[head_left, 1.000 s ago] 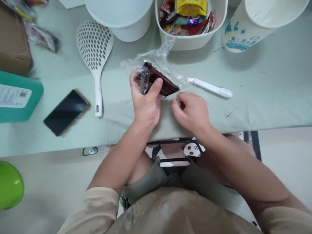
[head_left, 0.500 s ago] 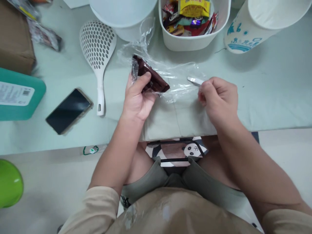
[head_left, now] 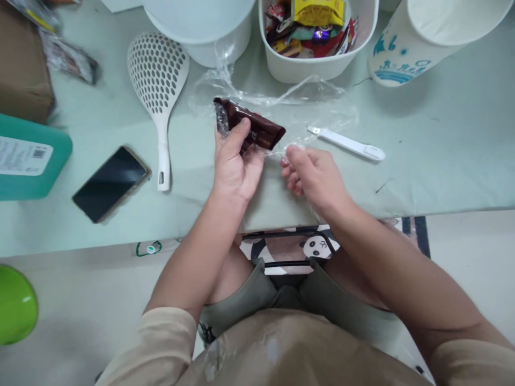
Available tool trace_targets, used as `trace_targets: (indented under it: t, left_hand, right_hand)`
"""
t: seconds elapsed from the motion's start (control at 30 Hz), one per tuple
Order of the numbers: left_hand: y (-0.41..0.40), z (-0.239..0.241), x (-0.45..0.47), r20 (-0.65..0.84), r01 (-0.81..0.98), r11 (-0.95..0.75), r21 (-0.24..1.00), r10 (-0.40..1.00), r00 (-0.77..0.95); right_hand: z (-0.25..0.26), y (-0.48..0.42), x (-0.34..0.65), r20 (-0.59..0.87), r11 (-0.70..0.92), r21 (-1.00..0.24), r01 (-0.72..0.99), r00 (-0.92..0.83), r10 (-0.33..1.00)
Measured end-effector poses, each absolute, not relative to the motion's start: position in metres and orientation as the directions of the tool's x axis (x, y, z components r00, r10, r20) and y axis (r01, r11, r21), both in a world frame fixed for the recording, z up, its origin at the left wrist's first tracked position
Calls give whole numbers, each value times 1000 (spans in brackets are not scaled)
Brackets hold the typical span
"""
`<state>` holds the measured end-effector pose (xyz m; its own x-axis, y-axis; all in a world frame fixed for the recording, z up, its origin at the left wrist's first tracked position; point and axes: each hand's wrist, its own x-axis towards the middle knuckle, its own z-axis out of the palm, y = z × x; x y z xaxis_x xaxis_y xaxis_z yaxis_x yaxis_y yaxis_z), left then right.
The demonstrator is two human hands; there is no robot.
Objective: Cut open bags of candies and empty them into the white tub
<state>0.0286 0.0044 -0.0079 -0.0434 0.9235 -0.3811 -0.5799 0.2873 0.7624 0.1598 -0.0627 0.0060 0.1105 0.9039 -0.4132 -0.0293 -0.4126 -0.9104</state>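
Note:
My left hand (head_left: 235, 161) is closed around a dark brown snack packet (head_left: 257, 127) held just above the pale green table (head_left: 442, 139). A clear plastic bag (head_left: 306, 110) lies crumpled around and behind the packet. My right hand (head_left: 316, 177) sits beside it with thumb and fingers pinched on an edge of the clear bag. A thin white utensil (head_left: 348, 143) lies on the table just right of my right hand.
A white slotted scoop (head_left: 159, 80) and a dark phone (head_left: 110, 183) lie to the left. A white bin of snacks (head_left: 317, 35), a white bucket (head_left: 201, 27) and a printed paper tub (head_left: 418, 37) stand at the back. A teal box (head_left: 28, 161) is far left.
My right hand has come back leftward from near the white utensil to the packet's end. The clear bag has spread out wider behind the packet. My left hand holds the packet steady.

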Motion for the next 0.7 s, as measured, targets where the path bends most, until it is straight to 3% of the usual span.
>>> trace_targets:
  t: [0.27,0.43,0.7]
  left_hand:
    - [8,-4,32,-480,-637,342,691,876,-51]
    - [11,-2,26,-531,-646,383,660,846,-41]
    - [12,4,19,-413,-646,258,719,906,-97]
  right_hand:
    - [22,-63,150,-607,-595,-783,-180,14,794]
    - [22,-67,151,-652,-645,-742,-181,-26,758]
    - [10,-72,151,-646,-677,-728,-105,-224,729]
